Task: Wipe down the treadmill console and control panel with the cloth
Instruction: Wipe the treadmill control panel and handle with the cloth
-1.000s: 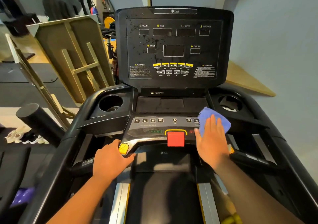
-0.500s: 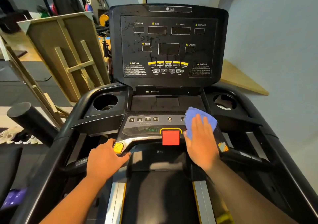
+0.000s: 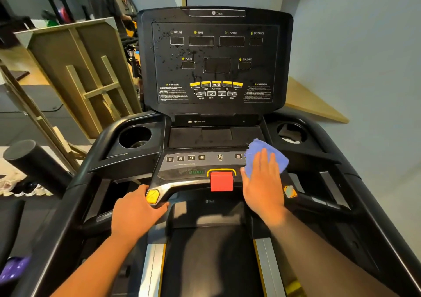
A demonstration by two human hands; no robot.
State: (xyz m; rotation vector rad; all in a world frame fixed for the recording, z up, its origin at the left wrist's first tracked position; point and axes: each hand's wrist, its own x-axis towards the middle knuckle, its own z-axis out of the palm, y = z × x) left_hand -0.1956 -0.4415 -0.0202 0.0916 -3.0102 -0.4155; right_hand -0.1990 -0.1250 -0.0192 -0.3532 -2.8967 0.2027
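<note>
The black treadmill console (image 3: 215,61) stands upright ahead, its display speckled with droplets on the left side. Below it lies the control panel (image 3: 193,162) with number keys, a START label and a red stop button (image 3: 221,181). My right hand (image 3: 263,185) lies flat with straight fingers on a blue cloth (image 3: 265,153), pressing it onto the right part of the panel. The cloth hides the keys under it. My left hand (image 3: 136,212) grips the left end of the silver handlebar beside a yellow button (image 3: 152,196).
Cup holders sit at the left (image 3: 134,137) and right (image 3: 290,132) of the console. Wooden frames (image 3: 79,75) lean at the left. A black roller (image 3: 34,162) juts in at the left edge. A person (image 3: 104,2) stands at the far back. A wall is close on the right.
My right hand has slid the cloth leftward along the panel, toward the red stop button. My left hand has stayed on the handlebar.
</note>
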